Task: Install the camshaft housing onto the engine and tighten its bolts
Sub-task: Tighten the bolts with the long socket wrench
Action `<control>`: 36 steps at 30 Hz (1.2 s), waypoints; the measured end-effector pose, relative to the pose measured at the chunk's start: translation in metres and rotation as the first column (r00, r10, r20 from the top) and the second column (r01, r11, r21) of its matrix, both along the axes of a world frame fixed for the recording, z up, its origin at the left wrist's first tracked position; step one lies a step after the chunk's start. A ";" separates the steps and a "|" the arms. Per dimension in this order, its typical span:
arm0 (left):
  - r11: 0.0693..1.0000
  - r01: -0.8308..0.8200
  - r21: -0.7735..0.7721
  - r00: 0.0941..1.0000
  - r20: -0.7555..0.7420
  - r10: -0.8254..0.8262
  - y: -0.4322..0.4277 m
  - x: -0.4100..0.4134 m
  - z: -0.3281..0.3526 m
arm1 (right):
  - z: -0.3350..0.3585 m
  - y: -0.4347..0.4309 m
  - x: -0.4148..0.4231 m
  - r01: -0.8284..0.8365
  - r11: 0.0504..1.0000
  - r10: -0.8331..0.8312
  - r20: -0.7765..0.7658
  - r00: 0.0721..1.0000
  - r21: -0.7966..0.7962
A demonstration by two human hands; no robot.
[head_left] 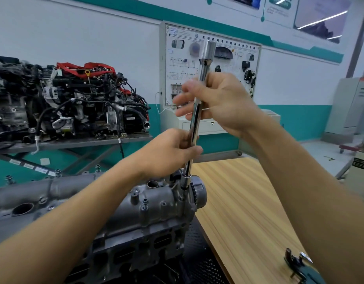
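Left hand: fingers and thumb curled tight round the lower shaft of the chrome extension bar. Right hand higher on the same shaft, fingers motion-blurred but wrapped loosely round it, with the thumb side above. The bar runs near-upright and leans right at the top, where its fat end stands clear above the right hand.

Bottom socket sits just below the left hand, seated down on the right end of the camshaft housing, beside the toothed sprocket. The housing lies on top of the engine, which rests at the left edge of the wooden desk.

Dark metal tool at the desk's near right, partly hidden by the forearm, so can't tell what it is. Behind: a second engine on a stand and a wiring display board against the wall.
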State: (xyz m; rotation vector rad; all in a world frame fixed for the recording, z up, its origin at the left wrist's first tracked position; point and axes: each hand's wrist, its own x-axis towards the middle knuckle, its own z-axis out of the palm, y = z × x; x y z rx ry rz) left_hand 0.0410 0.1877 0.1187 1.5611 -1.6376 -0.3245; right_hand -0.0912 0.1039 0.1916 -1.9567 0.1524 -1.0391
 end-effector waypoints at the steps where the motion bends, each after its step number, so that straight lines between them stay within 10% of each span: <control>1: 0.992 -0.090 -0.088 0.995 0.040 0.094 -0.001 -0.004 -0.002 | -0.001 0.003 0.005 0.119 0.991 -0.117 0.049 0.992 -0.054; 4: 0.918 -0.244 -0.313 0.962 0.038 0.269 -0.001 -0.012 -0.008 | -0.008 0.011 0.019 0.315 0.943 -0.293 0.175 0.940 -0.109; 10: 0.996 -0.066 -0.056 0.997 0.037 0.068 0.003 0.004 0.007 | 0.000 -0.002 0.001 -0.091 0.994 0.090 0.013 0.996 0.059; 17: 0.946 -0.265 -0.189 0.948 0.128 0.291 0.003 -0.003 0.001 | -0.013 -0.007 0.015 -0.032 0.983 -0.019 0.273 0.962 0.182; 27: 0.990 0.118 0.075 0.981 -0.161 -0.105 0.004 0.011 0.009 | -0.007 -0.006 0.009 -0.128 0.979 0.126 0.023 0.992 0.160; 36: 0.983 -0.094 -0.157 0.990 0.089 0.109 0.000 0.004 -0.006 | -0.016 -0.009 0.021 0.311 0.949 -0.299 0.175 0.938 -0.046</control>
